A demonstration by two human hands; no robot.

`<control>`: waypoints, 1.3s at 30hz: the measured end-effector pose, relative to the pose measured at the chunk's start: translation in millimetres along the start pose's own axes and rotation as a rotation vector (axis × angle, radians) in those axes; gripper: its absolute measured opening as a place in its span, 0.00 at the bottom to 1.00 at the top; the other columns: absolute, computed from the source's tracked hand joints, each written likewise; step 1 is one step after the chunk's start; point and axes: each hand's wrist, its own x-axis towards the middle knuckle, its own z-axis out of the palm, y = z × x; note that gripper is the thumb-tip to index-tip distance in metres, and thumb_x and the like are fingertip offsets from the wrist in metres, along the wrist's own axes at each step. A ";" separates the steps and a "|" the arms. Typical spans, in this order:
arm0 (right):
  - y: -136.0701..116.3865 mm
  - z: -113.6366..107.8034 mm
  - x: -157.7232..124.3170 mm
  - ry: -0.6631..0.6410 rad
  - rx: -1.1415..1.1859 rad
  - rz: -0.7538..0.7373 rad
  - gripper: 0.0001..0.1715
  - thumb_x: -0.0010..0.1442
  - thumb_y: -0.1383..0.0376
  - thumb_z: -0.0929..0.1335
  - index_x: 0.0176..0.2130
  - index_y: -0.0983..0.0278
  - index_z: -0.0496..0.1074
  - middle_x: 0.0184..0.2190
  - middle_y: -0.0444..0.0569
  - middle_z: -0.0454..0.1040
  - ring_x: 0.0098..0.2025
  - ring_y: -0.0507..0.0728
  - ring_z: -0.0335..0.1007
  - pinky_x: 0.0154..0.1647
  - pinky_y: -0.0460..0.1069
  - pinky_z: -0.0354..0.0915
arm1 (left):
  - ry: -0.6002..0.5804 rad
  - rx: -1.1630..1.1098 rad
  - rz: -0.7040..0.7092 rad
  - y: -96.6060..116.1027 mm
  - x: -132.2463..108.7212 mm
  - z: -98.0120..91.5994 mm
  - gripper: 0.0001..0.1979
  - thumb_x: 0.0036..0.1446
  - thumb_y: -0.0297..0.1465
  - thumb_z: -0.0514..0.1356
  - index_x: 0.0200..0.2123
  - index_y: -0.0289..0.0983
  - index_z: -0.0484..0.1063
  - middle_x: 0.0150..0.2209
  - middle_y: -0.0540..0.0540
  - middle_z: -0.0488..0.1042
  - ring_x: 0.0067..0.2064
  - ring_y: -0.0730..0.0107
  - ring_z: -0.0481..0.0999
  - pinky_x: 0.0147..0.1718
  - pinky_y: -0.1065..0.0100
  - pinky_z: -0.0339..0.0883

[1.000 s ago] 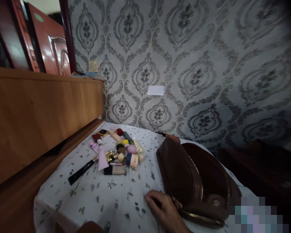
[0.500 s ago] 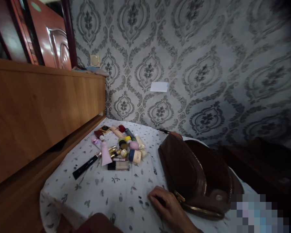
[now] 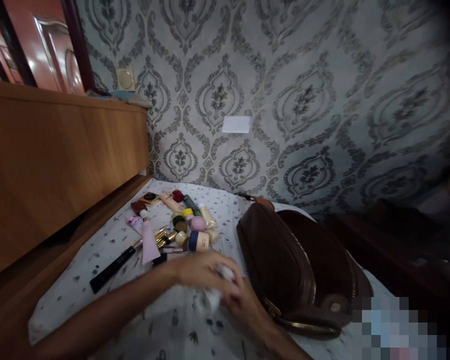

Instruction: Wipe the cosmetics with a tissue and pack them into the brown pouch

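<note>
My left hand reaches across from the left and meets my right hand just left of the brown leather bag. Between them is a crumpled white piece, probably tissue or cloth, blurred by motion; the fingers of both hands are closed around it. Beyond my left forearm lies a cluster of cosmetics: a pale pink tube, a long black tube, a jar with a dark blue lid and a pink rounded item. My left hand partly covers a black-capped bottle.
A white patterned sheet lies under everything. The bag gapes on the right, its zip undone. A wooden cabinet borders the left side, and a patterned wall stands behind. Near the cabinet lies a square compact.
My left hand has come in from the lower left to my right hand, and a white crumpled piece now shows between them. The camera view has turned slightly right.
</note>
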 end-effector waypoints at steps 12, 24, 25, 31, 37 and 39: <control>11.6 24.3 18.2 -0.002 0.368 0.136 0.21 0.60 0.49 0.65 0.30 0.64 0.71 0.20 0.42 0.65 0.22 0.51 0.61 0.25 0.46 0.59 | 0.687 0.832 -0.270 -48.8 8.3 -165.6 0.13 0.57 0.37 0.57 0.41 0.36 0.74 0.40 0.45 0.77 0.45 0.58 0.75 0.44 0.62 0.67; 13.2 21.4 11.0 0.010 0.341 0.104 0.17 0.60 0.53 0.65 0.31 0.64 0.72 0.19 0.40 0.65 0.22 0.50 0.62 0.25 0.45 0.59 | 0.425 1.199 -0.467 -51.9 63.6 -144.3 0.17 0.60 0.39 0.62 0.49 0.36 0.71 0.46 0.42 0.76 0.47 0.59 0.76 0.47 0.55 0.69; 13.5 21.0 10.5 0.012 0.345 0.105 0.17 0.60 0.53 0.65 0.31 0.64 0.72 0.19 0.40 0.65 0.22 0.50 0.62 0.25 0.45 0.59 | 0.460 1.205 -0.458 -46.9 60.8 -144.3 0.17 0.59 0.38 0.62 0.49 0.37 0.71 0.45 0.42 0.76 0.47 0.57 0.76 0.46 0.56 0.68; 8.6 16.9 11.4 0.058 0.647 0.174 0.26 0.56 0.45 0.70 0.40 0.64 0.74 0.27 0.46 0.74 0.27 0.53 0.69 0.27 0.47 0.62 | 0.642 1.150 -0.339 -7.1 28.4 -102.4 0.23 0.58 0.41 0.59 0.54 0.38 0.66 0.41 0.45 0.79 0.43 0.56 0.78 0.39 0.64 0.68; -10.3 17.4 9.1 0.004 1.273 0.254 0.27 0.52 0.46 0.74 0.42 0.62 0.73 0.37 0.49 0.77 0.40 0.57 0.76 0.43 0.53 0.69 | 0.571 0.990 -0.047 -19.7 -5.9 4.4 0.22 0.55 0.32 0.61 0.54 0.40 0.68 0.51 0.42 0.77 0.52 0.55 0.75 0.49 0.60 0.69; -9.2 17.9 2.8 0.032 1.308 0.278 0.24 0.51 0.50 0.76 0.39 0.63 0.72 0.35 0.46 0.76 0.38 0.56 0.75 0.42 0.52 0.69 | 0.544 0.934 -0.027 -28.6 -14.1 22.7 0.22 0.56 0.33 0.62 0.55 0.40 0.69 0.52 0.42 0.76 0.54 0.54 0.74 0.51 0.59 0.68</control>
